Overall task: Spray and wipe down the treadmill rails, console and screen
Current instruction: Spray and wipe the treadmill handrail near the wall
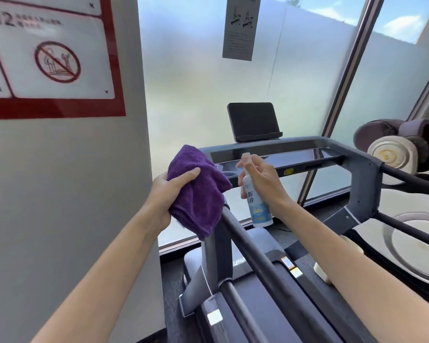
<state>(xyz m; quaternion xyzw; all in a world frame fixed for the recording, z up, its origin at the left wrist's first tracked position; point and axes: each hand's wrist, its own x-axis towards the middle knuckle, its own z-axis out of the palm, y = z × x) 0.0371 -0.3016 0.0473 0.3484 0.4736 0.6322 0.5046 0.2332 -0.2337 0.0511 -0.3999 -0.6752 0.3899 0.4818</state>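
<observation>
Head view, looking down over a treadmill. The left hand (170, 191) grips a bunched purple cloth (198, 191) just above the top of the left rail (253, 251), likely ready to wipe. Right of the cloth, the right hand (263, 181) clasps a white spray bottle (255, 201) upright, a finger on its nozzle, which seems aimed at the cloth. Beyond the cloth sit the console (315, 154) and dark screen (252, 118).
</observation>
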